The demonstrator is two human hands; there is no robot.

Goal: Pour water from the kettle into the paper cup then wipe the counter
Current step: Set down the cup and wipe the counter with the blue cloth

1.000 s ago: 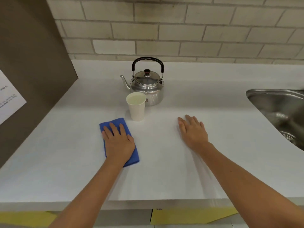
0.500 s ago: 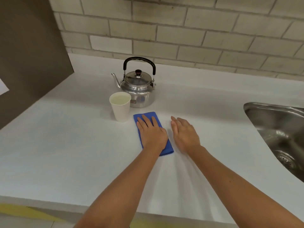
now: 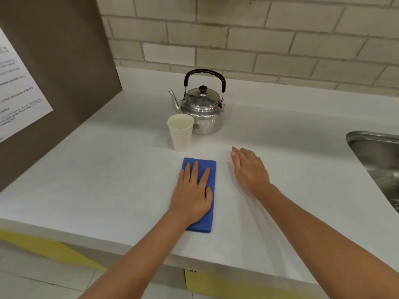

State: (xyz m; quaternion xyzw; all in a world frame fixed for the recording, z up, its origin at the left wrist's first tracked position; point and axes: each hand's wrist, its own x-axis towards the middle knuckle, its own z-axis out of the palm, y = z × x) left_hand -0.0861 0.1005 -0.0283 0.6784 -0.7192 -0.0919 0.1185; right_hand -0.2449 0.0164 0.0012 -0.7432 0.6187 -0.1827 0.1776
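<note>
The left hand (image 3: 192, 195) lies flat, palm down, fingers spread, pressing a blue rectangular folded terry cloth (image 3: 210, 212) onto the smooth white laminate counter (image 3: 108, 180). The right hand (image 3: 250, 169) rests beside it, open and flat, fingers together, holding nothing. Just beyond the left fingertips stands a white tapered paper cup (image 3: 181, 134) holding water. Touching or just behind the cup sits a polished round steel kettle (image 3: 203, 111) with an upright black arched handle.
</note>
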